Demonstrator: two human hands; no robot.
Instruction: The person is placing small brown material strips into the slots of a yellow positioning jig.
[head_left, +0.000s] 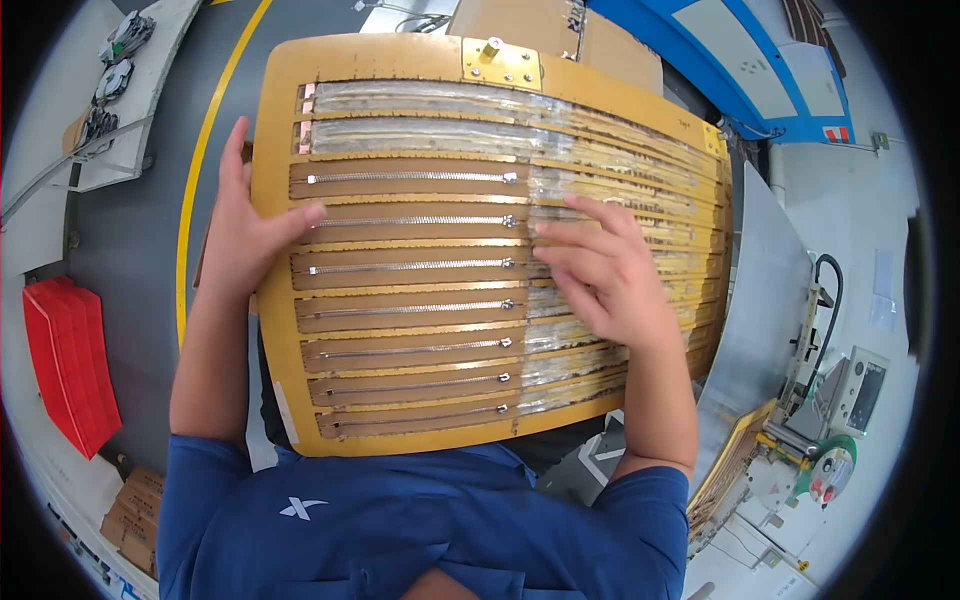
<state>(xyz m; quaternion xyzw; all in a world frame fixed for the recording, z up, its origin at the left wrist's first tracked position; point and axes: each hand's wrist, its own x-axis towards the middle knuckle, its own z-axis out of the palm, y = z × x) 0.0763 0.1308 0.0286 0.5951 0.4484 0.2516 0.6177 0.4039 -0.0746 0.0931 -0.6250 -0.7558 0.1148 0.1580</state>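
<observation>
A large yellow slotted board (360, 58) lies tilted before me, its near edge by my torso. Several zippers with silver teeth (412, 221) sit in its left slots on brown backing, their sliders towards the middle. At the left edge is my left hand (251, 225), thumb over the left end of a zipper, index finger spread upward; some fingers are hidden. Over clear tape (546, 180) right of the sliders hovers or rests my right hand (607, 270), fingers apart with nothing in them; contact is unclear. Clear film (420, 97) covers the two far slots.
A brass plate with a peg (501, 64) is fixed to the board's far edge. Cardboard boxes (551, 30) stand beyond. Right are a metal sheet (765, 300), another slotted frame (731, 457) and a machine with a screen (862, 390). Red bins (71, 367) stand left.
</observation>
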